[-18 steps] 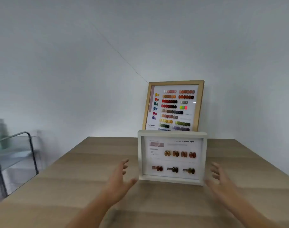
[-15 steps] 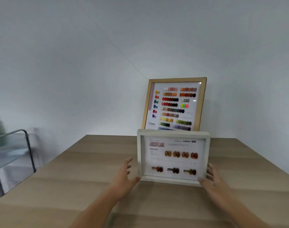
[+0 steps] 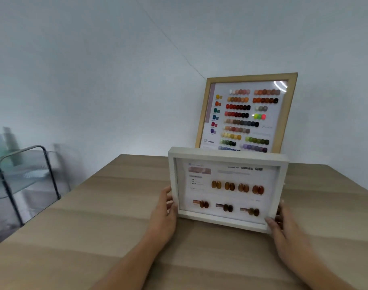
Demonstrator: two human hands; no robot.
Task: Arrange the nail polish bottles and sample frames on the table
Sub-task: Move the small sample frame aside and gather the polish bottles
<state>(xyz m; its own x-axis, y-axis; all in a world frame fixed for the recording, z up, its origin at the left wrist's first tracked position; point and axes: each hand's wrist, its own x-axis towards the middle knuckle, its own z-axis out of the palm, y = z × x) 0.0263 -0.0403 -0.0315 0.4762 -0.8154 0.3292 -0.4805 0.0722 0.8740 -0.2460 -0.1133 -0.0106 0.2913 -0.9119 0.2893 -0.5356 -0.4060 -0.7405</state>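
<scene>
A white sample frame point(image 3: 227, 155) with several amber nail swatches stands upright near the middle of the wooden table point(image 3: 107, 206). My left hand point(image 3: 163, 214) grips its lower left edge. My right hand point(image 3: 283, 229) grips its lower right corner. Behind it a larger wood-framed sample frame point(image 3: 248, 114) with many coloured swatches leans against the wall. No nail polish bottles are in sight.
A glass-and-metal side cart point(image 3: 22, 176) stands to the left of the table, with blurred greenish items on it. White walls close off the table's far side and right side.
Both hands moved in from open beside the white frame and closed on its lower sides. The view has shifted a little closer.
</scene>
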